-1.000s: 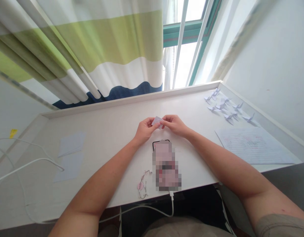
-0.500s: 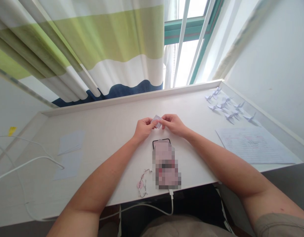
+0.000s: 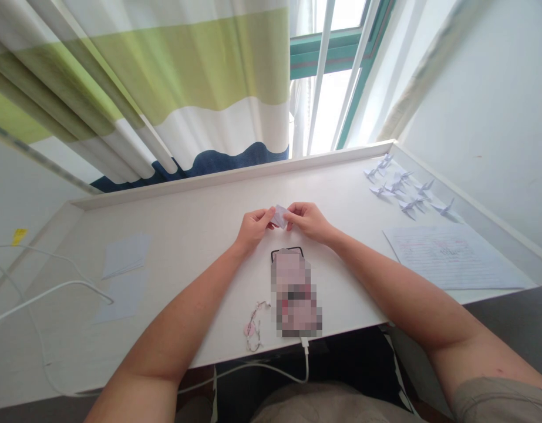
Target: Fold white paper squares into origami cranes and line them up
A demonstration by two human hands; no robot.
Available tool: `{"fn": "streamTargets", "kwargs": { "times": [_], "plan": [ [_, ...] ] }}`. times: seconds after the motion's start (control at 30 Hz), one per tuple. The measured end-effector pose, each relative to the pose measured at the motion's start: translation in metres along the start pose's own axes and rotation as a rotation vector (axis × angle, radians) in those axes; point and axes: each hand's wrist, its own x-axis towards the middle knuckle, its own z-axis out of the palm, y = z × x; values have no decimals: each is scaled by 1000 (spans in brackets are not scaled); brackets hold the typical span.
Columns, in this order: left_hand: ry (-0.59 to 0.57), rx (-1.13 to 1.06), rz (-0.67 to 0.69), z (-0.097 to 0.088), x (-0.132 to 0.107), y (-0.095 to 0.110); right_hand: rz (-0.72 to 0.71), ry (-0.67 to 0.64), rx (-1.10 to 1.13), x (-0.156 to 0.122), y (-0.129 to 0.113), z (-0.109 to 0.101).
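Between my two hands is a small piece of folded white paper (image 3: 279, 216), roughly diamond-shaped, held just above the desk. My left hand (image 3: 255, 227) pinches its left edge between thumb and fingers. On the opposite side, my right hand (image 3: 309, 220) grips the right edge, with the thumb on top. The fingers behind the paper are partly hidden. Just below the hands lies a phone (image 3: 292, 294), its screen blurred out, with a charm strap (image 3: 252, 329) beside it.
Several folded paper cranes (image 3: 398, 185) stand at the back right of the white desk (image 3: 200, 217). Written sheets (image 3: 451, 258) lie in front of them. Blank paper pieces (image 3: 126, 255) rest at left, near a white cable (image 3: 68, 284). A raised rim (image 3: 235, 176) borders the back.
My left thumb has shifted from the paper's front toward its upper left edge, and the paper has turned slightly. Both hands keep their hold. The view has moved a little.
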Motion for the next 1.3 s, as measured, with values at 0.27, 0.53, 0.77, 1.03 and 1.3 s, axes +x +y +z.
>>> {"fn": "streamTargets", "kwargs": {
  "times": [0.27, 0.53, 0.77, 1.03, 1.3],
  "plan": [
    [-63, 59, -11, -5, 1, -2, 39, -23, 20, 0, -1, -4],
    [-19, 70, -26, -2, 0, 1, 54, -13, -24, -1, 0, 1],
    [31, 82, 3, 1, -3, 3, 70, -80, 57, -1, 0, 1],
    [39, 64, 6, 5, -5, 4, 59, -92, 127, -2, 2, 3],
    [67, 44, 1, 1, -1, 0, 50, -73, 104, -1, 5, 1]
  ]
}}
